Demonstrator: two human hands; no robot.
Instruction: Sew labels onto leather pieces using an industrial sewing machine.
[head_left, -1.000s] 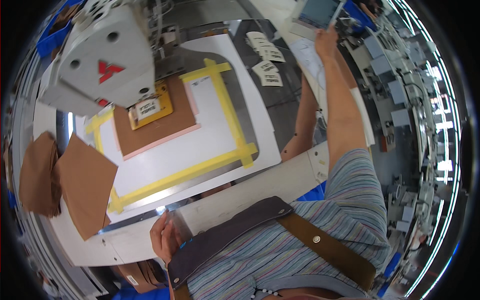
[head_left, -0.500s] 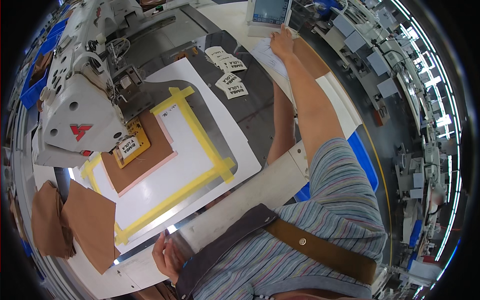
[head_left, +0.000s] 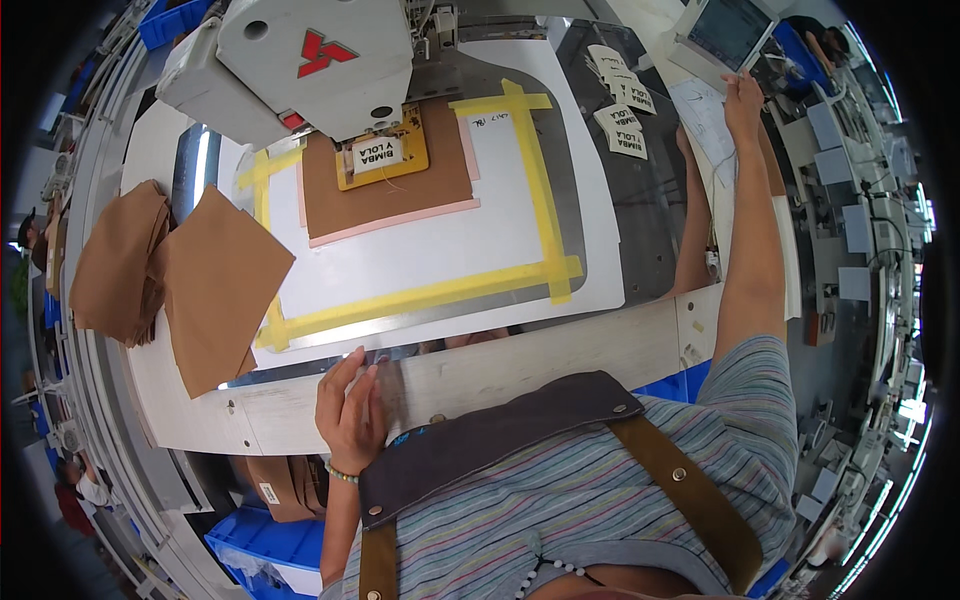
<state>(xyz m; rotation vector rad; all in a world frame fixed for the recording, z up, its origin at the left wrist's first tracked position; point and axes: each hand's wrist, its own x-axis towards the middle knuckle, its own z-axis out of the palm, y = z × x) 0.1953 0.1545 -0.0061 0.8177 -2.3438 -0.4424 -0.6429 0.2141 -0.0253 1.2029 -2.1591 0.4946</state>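
Note:
My right hand [head_left: 742,105] reaches to the far right, fingers extended, its fingertips at the lower right corner of a screen panel [head_left: 728,32]. My left hand [head_left: 350,408] rests by the front edge of the worktable, fingers loosely stretched and holding nothing. Beyond it, a white sheet [head_left: 400,268] framed in yellow tape [head_left: 410,302] lies on the machine bed. A brown fabric piece [head_left: 390,205] with pink edges lies on that sheet, under the head of a white sewing machine [head_left: 310,60]. A yellow frame [head_left: 415,150] with a white printed label [head_left: 376,154] sits on the fabric.
Brown fabric pieces [head_left: 225,290] are stacked left of the sheet. Several white labels [head_left: 622,130] lie on the dark surface at the right. A paper with line drawings [head_left: 703,115] sits below the screen. Blue bins [head_left: 265,540] stand under the table.
My view has turned, so the machine and sheet appear level and farther right. Both hands keep about the same places, at the screen corner and the table edge.

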